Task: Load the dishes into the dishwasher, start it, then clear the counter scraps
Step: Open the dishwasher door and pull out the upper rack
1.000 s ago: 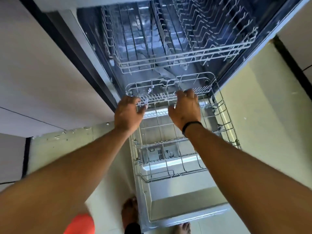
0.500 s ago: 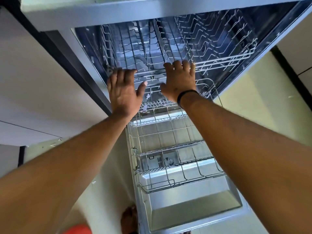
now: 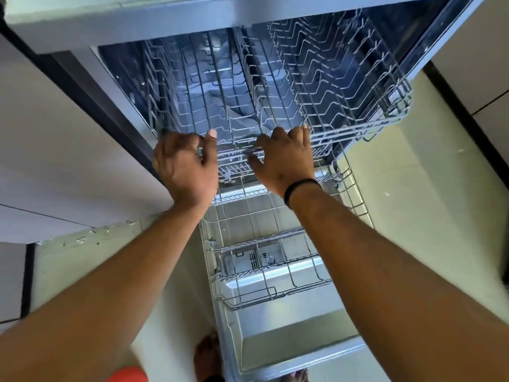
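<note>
I look down into the open stainless-steel dishwasher (image 3: 289, 340), its smooth door dropped flat. A grey wire lower rack (image 3: 272, 293) sits pulled out over the door. Above, the grey wire upper rack (image 3: 344, 106), with zigzag tines, holds no dishes. My left hand (image 3: 187, 164) and right hand (image 3: 286, 158) both curl round its front rail; the fingertips seem hooked underneath.

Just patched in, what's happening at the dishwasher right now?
A person is bent over the open dishwasher, its door folded down. Both the left hand and the right hand grip the front rail of the upper rack. The lower rack sits out over the door. No dishes show in either rack.
</note>
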Motion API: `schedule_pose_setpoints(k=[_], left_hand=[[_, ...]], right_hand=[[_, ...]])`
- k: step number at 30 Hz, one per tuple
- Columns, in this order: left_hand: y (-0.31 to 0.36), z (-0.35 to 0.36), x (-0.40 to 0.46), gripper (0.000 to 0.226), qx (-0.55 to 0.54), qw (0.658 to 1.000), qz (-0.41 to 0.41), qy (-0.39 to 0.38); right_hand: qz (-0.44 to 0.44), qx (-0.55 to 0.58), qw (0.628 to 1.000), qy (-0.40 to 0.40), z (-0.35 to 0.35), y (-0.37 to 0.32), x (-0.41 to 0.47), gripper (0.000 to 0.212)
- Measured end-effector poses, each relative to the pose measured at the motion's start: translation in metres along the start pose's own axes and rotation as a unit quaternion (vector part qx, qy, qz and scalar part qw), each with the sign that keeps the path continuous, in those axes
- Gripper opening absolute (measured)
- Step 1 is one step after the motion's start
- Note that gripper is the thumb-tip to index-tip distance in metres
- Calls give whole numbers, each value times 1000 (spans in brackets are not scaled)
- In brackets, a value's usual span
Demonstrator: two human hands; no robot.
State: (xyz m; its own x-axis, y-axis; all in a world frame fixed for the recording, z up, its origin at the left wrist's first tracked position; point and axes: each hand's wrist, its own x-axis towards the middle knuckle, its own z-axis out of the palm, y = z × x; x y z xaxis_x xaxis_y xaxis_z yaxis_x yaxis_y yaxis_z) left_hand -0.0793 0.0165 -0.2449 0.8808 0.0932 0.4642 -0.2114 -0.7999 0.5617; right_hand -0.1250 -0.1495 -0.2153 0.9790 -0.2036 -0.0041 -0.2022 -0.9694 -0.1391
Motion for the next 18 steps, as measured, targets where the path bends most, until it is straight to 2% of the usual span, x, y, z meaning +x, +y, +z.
schedule_pose_setpoints(k=[9, 14, 18], left_hand=[[23, -40, -23, 18, -14, 994, -87, -66], [43, -52, -39, 15, -4, 979, -168, -115], [58, -54, -51, 18, -91, 965, -206, -132]], right_hand=[[21, 34, 999, -7, -1, 8, -70, 48], [23, 9, 999, -41, -4, 8, -105, 54], [28, 31, 999, -34, -8, 15, -116, 49]])
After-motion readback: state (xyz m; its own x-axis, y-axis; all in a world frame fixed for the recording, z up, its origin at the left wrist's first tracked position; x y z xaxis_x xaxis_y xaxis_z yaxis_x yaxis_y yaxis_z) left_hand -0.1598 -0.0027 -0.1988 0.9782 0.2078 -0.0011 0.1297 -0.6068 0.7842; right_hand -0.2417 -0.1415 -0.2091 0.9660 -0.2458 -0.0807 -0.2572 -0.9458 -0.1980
